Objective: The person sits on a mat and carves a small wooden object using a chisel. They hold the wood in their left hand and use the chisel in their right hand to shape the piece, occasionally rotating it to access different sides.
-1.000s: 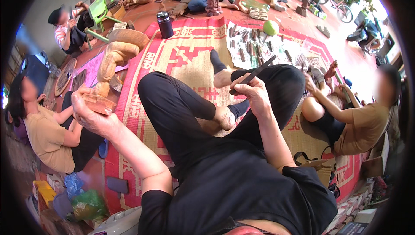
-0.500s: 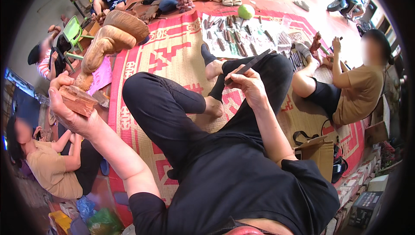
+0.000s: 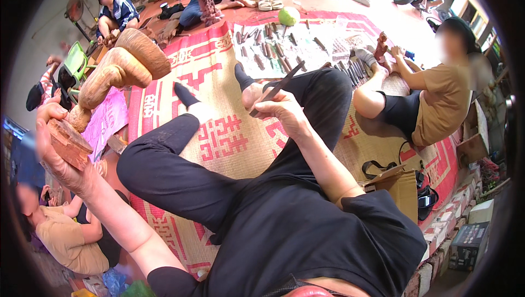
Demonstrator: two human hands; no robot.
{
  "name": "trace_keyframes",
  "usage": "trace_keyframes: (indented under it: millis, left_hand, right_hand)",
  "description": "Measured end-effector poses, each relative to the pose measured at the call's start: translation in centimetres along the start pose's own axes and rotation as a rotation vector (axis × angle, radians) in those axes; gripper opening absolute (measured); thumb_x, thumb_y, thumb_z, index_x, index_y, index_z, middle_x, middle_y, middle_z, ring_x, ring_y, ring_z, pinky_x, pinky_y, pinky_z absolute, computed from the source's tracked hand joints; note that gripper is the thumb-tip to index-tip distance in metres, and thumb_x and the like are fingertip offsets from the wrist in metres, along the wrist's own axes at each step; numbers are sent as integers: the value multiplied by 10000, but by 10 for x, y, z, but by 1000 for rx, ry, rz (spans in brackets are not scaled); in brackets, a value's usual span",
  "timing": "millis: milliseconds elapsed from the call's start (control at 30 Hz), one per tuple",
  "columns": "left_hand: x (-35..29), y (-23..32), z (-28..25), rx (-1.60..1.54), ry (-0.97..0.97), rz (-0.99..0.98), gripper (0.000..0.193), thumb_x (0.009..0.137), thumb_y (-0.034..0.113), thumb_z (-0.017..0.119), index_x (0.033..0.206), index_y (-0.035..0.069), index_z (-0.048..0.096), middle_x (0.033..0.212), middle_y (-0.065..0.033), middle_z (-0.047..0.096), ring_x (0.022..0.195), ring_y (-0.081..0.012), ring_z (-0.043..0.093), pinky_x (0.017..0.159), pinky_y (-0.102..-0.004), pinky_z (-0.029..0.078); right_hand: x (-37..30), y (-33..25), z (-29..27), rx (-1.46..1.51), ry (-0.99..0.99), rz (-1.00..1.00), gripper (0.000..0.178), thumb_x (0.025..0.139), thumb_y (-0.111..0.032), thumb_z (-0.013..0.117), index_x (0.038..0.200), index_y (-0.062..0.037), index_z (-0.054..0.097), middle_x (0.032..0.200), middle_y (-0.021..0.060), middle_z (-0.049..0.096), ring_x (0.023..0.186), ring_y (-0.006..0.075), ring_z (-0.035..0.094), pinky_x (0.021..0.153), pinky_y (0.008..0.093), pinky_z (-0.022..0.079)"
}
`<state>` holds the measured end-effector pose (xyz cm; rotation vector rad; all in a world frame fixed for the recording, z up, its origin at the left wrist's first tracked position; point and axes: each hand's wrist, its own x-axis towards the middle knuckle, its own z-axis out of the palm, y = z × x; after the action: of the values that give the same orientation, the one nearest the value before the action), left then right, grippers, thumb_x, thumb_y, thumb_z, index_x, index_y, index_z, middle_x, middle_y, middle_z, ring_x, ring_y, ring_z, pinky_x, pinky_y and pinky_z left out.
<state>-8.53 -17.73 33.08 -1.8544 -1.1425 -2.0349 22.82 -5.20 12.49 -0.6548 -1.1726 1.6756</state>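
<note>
A light brown wood carving with a rounded, twisting shape is held up on the left side. My left hand is closed round its squared lower block, the thumb and fingers on either side. Its broad, bowl-like end tilts away toward the upper right. Above my bent right leg, my right hand grips a long, flat, dark bar like a file, pointing up to the right. The bar and the carving are well apart.
Several carving tools lie on a white sheet beyond my feet, with a green round fruit behind. A person in a brown shirt sits at right, another at left. A cardboard box stands on the patterned mat.
My left knee has swung outward, and my left foot now shows on the mat. Both hands keep their holds; the dark bar is tilted more upright. The person at right has lowered their hands.
</note>
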Motion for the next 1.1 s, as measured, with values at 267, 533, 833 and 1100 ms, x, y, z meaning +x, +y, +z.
trace_keyframes:
  millis: [267,533,833,1100]
  left_hand:
    - [-4,-21,25,-22,-11,-235,288,900,265,505,770,8,506,825,-65,480,923,-168,456,937,-330,318]
    - [-49,-87,51,-53,-95,-512,300,886,314,516,752,46,495,742,-2,432,674,-73,397,637,-220,318]
    - [-118,-179,104,-90,-90,-677,188,901,194,547,771,58,532,587,36,443,476,-34,405,460,-192,322]
    - [-168,-216,124,-92,-99,-1031,227,892,215,583,744,43,565,518,21,468,383,-59,424,386,-210,322]
  right_hand:
    - [14,8,6,62,20,21,103,768,-72,692,783,-28,600,754,62,638,645,134,641,635,247,520]
    - [48,21,6,27,-20,74,95,808,-100,669,793,-25,613,748,68,655,650,127,641,608,228,509]
    - [107,46,-3,-76,106,149,183,780,-152,706,761,7,617,701,71,648,633,132,628,586,225,496]
    - [160,95,-31,-28,323,171,126,755,-45,647,684,-20,547,590,37,527,435,83,450,376,235,322]
